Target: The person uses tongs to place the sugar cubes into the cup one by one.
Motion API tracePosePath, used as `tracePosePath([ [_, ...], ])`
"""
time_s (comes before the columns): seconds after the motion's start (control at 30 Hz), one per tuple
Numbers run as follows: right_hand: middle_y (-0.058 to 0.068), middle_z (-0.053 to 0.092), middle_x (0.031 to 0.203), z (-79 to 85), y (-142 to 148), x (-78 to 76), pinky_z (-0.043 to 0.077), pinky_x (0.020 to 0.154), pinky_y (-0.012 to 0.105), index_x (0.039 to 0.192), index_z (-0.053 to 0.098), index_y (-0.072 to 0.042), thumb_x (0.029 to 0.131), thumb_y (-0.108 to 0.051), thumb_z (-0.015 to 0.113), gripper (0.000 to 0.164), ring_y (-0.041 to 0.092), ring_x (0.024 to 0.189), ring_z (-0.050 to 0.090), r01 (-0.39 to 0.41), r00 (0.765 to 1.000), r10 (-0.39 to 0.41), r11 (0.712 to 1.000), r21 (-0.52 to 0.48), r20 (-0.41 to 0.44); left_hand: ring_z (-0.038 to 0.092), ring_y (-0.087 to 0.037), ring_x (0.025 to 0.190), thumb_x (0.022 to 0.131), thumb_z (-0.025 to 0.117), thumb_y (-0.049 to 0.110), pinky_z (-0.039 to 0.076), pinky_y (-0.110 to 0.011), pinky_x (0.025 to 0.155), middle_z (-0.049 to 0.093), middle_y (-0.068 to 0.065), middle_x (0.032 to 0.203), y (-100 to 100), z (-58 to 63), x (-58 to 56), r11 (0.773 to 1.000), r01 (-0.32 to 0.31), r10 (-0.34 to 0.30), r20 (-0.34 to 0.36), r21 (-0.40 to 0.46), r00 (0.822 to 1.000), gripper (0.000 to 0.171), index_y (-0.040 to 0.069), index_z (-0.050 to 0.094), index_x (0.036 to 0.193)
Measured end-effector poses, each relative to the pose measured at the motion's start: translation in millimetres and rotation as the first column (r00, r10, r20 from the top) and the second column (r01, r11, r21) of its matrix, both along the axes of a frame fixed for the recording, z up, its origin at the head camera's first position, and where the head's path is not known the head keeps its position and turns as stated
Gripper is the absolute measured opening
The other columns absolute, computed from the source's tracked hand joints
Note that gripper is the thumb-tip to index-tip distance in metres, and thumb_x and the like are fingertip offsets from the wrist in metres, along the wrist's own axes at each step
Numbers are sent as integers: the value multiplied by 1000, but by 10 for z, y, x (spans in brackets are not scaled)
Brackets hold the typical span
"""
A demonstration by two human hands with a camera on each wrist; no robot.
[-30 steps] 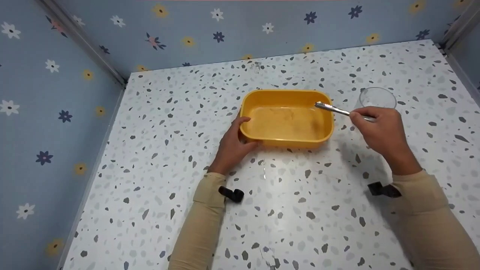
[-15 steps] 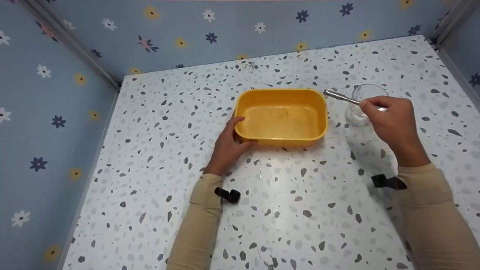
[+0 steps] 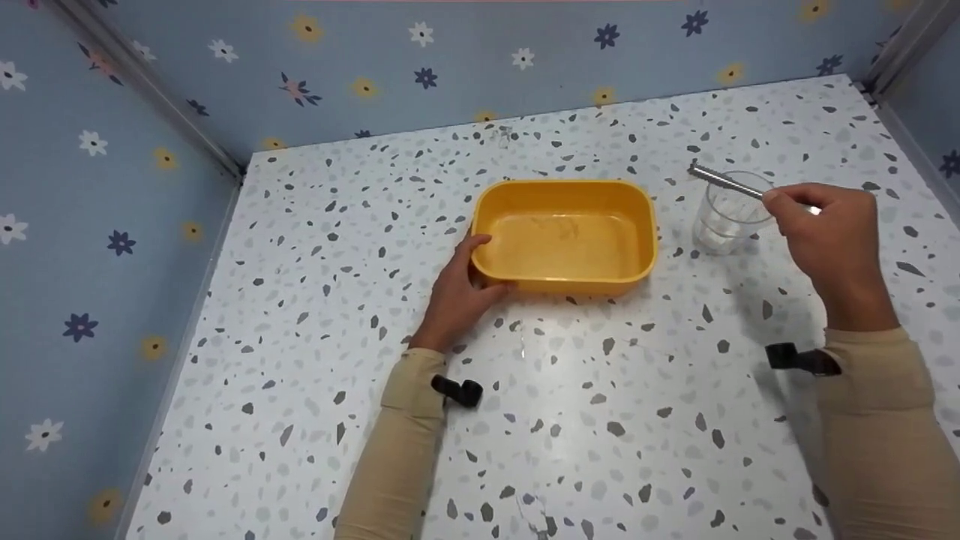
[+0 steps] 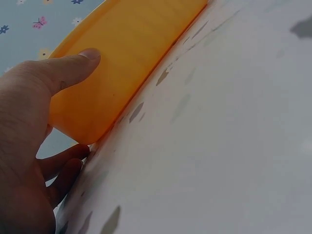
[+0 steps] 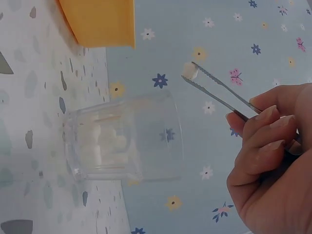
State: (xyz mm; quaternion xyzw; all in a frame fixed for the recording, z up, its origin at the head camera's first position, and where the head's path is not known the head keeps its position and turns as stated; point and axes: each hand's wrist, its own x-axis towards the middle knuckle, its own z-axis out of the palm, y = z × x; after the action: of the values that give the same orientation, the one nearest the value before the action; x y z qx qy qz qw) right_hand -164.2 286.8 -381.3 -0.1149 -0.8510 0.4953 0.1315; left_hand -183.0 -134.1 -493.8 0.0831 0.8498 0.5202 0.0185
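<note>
My left hand (image 3: 457,296) grips the front left corner of a yellow plastic tub (image 3: 562,286), thumb on its outer front wall and a fingertip over the rim. In my right hand (image 3: 829,232) are metal tweezers (image 3: 726,181), pinched between thumb and fingers above a clear cup (image 3: 720,232). The right wrist view shows a small whitish piece (image 5: 190,71) between the tweezers' tips, beyond the mouth of the upright cup. Several pale pieces (image 5: 105,146) lie in the bottom of that cup. The tub's inner floor shows only faint marks.
A white speckled table (image 3: 600,420) carries the tub and the cup, which stands just right of the tub. Blue flowered panels (image 3: 480,60) rise at the table's back and left edges, with another at the far right.
My right hand has moved right, bringing the tweezers from above the tub's right end to above the cup. My left hand keeps its grip on the tub.
</note>
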Motion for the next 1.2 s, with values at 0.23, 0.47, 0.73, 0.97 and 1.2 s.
tracePosePath([
  [0.23, -5, 64, 77, 15, 90, 5, 39, 61, 26, 103, 79, -4, 93, -27, 70, 27, 14, 76, 51, 43, 999, -42, 999, 30, -20, 46, -8, 133, 82, 84, 30, 36, -22, 109, 43, -2, 154, 9, -4, -13, 1000, 9, -9, -30, -8, 999, 79, 23, 41, 148],
  [0.47, -8, 62, 87, 43, 156, -6, 39, 64, 25, 109, 78, -7, 95, -30, 65, 30, 13, 83, 49, 103, 991, -110, 991, 80, 82, 46, -8, 134, 81, 85, 31, 36, -23, 109, 43, 0, 154, 0, -18, -9, 1000, 5, -5, -30, -1, 1000, 79, 25, 42, 147],
  [0.73, -6, 58, 83, 54, 193, -4, 38, 62, 27, 111, 74, -3, 96, -32, 61, 35, 15, 80, 46, 131, 978, -153, 980, 149, 140, 47, -9, 133, 80, 85, 28, 37, -22, 108, 43, 0, 154, -19, -23, -9, 1000, 5, -5, -31, 3, 999, 79, 25, 42, 147],
  [0.97, -7, 59, 87, 61, 226, -22, 41, 66, 27, 111, 76, -7, 95, -30, 61, 32, 14, 87, 47, 111, 968, -140, 983, 150, 206, 47, -9, 132, 82, 83, 26, 38, -22, 108, 41, 0, 156, -13, -13, -8, 1000, 9, -9, -37, 14, 999, 76, 22, 43, 146],
  [1.2, -11, 60, 91, 45, 257, -2, 40, 71, 32, 99, 80, -16, 93, -31, 63, 24, 12, 91, 48, 94, 966, -128, 983, 156, 223, 45, -8, 134, 82, 84, 26, 37, -22, 109, 35, -1, 159, -7, 1, -2, 1000, 13, -13, -33, 2, 999, 77, 23, 42, 147],
])
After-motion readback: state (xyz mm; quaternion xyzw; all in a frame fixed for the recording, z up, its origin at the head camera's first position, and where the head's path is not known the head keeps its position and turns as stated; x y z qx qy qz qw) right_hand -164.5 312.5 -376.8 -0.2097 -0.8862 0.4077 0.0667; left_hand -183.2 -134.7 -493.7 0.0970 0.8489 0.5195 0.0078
